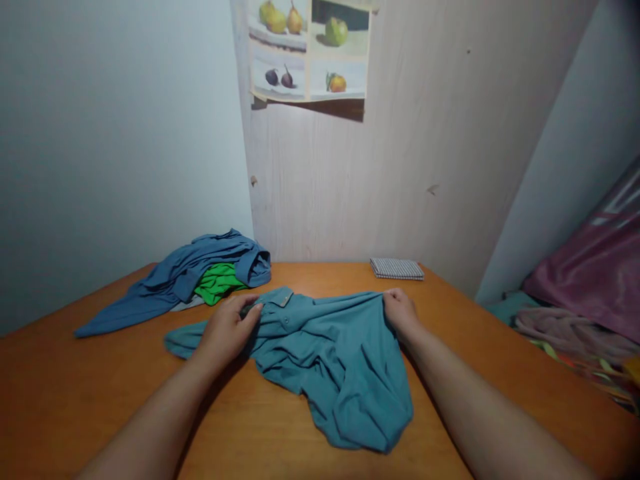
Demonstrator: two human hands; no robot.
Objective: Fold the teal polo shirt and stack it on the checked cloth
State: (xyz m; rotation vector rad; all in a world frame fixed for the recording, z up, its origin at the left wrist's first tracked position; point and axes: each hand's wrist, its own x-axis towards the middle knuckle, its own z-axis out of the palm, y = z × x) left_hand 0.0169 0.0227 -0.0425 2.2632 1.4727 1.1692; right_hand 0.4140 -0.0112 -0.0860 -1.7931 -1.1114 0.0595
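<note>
Farthest left, beyond the teal shirt (350,353), one blue collared shirt (175,280) lies crumpled on the desk (240,427), with one bright green cloth (220,281) and a bit of grey cloth (193,303) tucked against it. At the teal shirt's left part is the left hand (233,327), its thumb and fingers closed on the fabric near the collar (277,297); something dark shows between them, and I cannot tell what. The teal shirt itself lies rumpled between the two hands, one sleeve reaching out past the left wrist. Its collar bears one small pale mark, too small to read. On the wall behind the teal shirt hangs one sheet of fruit pictures (309,50) in four panels: three pears, one green apple, two figs and one orange fruit. At the teal shirt's upper right corner, the right hand (400,312) has its fingers bunched together, pinching the edge. Beyond that corner lies one folded checked cloth (397,269). Well right of the teal shirt, one shiny pink cloth (590,260) carries blurred white markings above a mauve bundle (575,333).
</note>
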